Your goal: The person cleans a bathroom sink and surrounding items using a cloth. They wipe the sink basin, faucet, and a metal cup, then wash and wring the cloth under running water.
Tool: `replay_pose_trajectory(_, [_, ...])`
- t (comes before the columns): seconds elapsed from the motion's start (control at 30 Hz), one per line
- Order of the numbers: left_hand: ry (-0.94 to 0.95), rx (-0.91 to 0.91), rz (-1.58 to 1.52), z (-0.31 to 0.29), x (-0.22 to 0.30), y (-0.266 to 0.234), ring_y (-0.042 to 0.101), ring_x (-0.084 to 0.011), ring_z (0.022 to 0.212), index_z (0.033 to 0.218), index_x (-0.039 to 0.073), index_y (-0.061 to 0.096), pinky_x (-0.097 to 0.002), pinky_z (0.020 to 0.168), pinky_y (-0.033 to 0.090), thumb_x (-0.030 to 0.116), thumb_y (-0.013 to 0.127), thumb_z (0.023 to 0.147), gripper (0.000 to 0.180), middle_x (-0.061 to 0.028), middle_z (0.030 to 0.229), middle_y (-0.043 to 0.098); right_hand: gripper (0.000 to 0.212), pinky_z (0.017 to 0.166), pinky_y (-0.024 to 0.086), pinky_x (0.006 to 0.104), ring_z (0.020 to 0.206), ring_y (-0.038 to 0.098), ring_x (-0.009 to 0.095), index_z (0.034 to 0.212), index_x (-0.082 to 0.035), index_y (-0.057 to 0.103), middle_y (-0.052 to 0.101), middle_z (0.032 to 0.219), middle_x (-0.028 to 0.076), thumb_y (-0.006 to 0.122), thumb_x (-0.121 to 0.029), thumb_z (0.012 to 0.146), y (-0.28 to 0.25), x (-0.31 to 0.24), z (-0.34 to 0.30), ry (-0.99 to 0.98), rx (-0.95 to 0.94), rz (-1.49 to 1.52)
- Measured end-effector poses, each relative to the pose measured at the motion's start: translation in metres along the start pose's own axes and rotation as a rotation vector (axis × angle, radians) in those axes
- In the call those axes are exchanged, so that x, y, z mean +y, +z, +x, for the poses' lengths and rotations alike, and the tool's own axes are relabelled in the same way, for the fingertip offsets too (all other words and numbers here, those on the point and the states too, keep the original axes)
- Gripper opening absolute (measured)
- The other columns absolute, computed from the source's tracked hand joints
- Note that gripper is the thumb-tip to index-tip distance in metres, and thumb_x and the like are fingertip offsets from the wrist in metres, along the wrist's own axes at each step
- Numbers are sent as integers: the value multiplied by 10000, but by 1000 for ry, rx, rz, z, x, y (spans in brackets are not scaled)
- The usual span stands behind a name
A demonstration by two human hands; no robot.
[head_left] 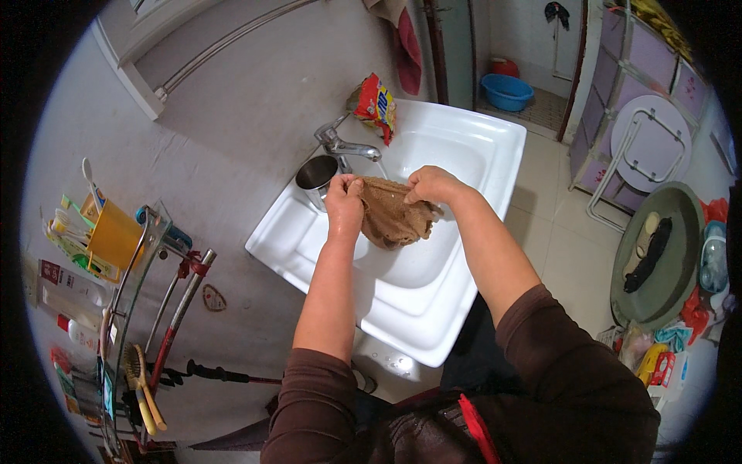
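Note:
Between my two hands a wet-looking brown cloth (393,219) hangs spread over the basin of a white sink (495,147). My left hand (343,201) is closed on the cloth's left upper edge. My right hand (433,188) pinches it near the right upper side. Just beyond the cloth, a chrome faucet (348,147) lets a thin stream of water run down behind it. A metal cup (315,175) stands on the sink's ledge beside my left hand. The cloth covers part of the basin from sight.
A red and yellow packet (378,108) leans at the sink's back corner. On the left wall, a glass shelf (147,240) carries a yellow cup (114,234) of toothbrushes; hairbrushes (140,387) hang below. To the right are a large green basin (665,290) and a folded stool (648,147).

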State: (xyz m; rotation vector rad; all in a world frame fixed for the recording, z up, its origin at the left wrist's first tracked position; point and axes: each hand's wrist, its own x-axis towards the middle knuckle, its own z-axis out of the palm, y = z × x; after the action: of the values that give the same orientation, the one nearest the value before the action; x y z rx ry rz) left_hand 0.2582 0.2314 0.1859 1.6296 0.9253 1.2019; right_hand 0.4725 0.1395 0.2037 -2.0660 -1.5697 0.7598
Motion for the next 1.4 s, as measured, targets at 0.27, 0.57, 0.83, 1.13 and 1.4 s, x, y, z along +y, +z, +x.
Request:
replay_pose_trajectory(0.27, [-46, 62, -11, 2, -1, -3, 629, -155, 899, 1114, -8, 647, -315, 848, 523, 103, 662, 1012, 152, -64, 1007, 695, 259, 740, 587, 428, 729, 738, 278, 995, -38, 783, 769, 877, 128, 780, -264, 870, 4, 13, 10, 52, -30, -92])
replay_pose_trajectory(0.57, [-129, -336, -68, -15, 13, 11, 643, -143, 994, 1329, -28, 627, -287, 888, 515, 168, 712, 1024, 372, -66, 1117, 696, 218, 608, 509, 247, 685, 647, 77, 1115, -54, 705, 689, 822, 0, 698, -178, 936, 4, -14, 5, -257, 37, 843])
replay_pose_trajectory(0.83, [-68, -236, 7, -12, 20, 7, 611, -116, 886, 1103, 1, 689, -289, 817, 508, 189, 678, 1045, 197, -27, 990, 693, 664, 722, 546, 302, 853, 696, 162, 1434, -91, 547, 702, 1107, 87, 793, -216, 829, 1, -27, -18, -219, 66, 658])
replay_pose_trajectory(1.13, [71, -166, -48, -13, 21, 7, 697, -128, 905, 1267, 39, 706, -303, 725, 566, 237, 617, 1073, 291, -62, 1100, 720, 273, 500, 511, 285, 565, 693, 155, 1026, -1, 727, 729, 828, 46, 712, -246, 907, 19, -32, 7, 42, 72, 571])
replay_pose_trajectory(1.4, [-8, -70, -107, -12, 33, 0, 752, -168, 821, 1245, 34, 671, -293, 645, 550, 284, 567, 1098, 308, -97, 1116, 713, 289, 902, 560, 322, 992, 708, 157, 1186, -46, 691, 761, 1083, 91, 735, -44, 900, 30, -27, 19, -621, 775, 898])
